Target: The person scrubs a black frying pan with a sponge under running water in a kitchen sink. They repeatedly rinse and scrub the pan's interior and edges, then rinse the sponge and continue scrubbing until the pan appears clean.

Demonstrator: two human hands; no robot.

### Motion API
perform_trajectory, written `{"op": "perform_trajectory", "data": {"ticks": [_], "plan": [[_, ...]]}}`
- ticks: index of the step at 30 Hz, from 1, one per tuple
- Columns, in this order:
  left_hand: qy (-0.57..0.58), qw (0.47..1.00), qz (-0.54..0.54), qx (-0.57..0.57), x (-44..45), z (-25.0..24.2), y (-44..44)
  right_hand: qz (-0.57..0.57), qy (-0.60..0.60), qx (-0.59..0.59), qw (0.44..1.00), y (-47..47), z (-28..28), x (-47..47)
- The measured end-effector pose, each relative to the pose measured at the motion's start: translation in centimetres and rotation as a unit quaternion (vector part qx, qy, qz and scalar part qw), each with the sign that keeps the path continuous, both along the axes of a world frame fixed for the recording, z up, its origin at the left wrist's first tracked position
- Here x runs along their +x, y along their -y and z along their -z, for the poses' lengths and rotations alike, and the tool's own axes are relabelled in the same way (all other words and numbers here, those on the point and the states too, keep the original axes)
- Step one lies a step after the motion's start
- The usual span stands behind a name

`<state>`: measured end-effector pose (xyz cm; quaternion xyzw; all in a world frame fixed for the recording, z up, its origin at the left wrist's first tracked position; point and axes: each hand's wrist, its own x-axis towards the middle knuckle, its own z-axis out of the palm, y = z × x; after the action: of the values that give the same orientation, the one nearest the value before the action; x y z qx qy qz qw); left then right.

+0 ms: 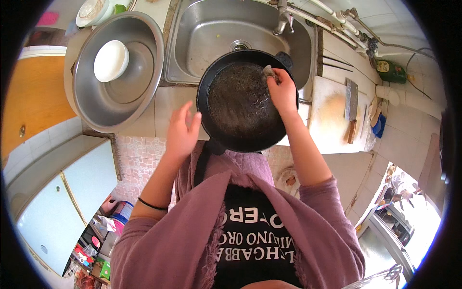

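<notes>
A black frying pan (pixel 242 104) with a wet, dark inside lies in front of me, across the front edge of a stainless steel sink (pixel 202 32). My right hand (pixel 282 90) pinches a small greyish scrubber (pixel 268 71) at the pan's upper right inner wall. My left hand (pixel 183 130) is just left of the pan with its fingers apart and holds nothing; whether a fingertip touches the rim I cannot tell. A large steel basin (pixel 144 103) stands left of the sink, with a white bowl (pixel 112 60) inside it.
A faucet (pixel 283 21) reaches over the sink's back right. To the right, a cleaver (pixel 351 101) rests on a white cutting board (pixel 325 119), with chopsticks (pixel 337 65) behind it. A green bottle (pixel 391 71) stands at the wall. Stacked bowls (pixel 92 12) are at the back left.
</notes>
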<state>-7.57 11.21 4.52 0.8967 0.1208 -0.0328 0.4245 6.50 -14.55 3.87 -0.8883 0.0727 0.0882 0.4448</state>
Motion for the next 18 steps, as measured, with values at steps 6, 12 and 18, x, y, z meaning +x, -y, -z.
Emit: {"op": "perform_trajectory", "data": {"ticks": [6,12,18], "plan": [[-0.148,0.984,-0.068,-0.077,-4.3,1.0,5.1,-0.238,0.172,-0.237,0.926,-4.2,5.5,-3.9],[-0.034,0.979,-0.181,-0.083,-4.8,5.5,7.2,-0.504,0.083,-0.131,0.849,-4.2,4.2,-10.6],[0.019,0.978,-0.200,-0.060,-3.9,5.2,8.8,-0.390,0.313,-0.206,0.841,-8.5,8.3,-1.0]]}}
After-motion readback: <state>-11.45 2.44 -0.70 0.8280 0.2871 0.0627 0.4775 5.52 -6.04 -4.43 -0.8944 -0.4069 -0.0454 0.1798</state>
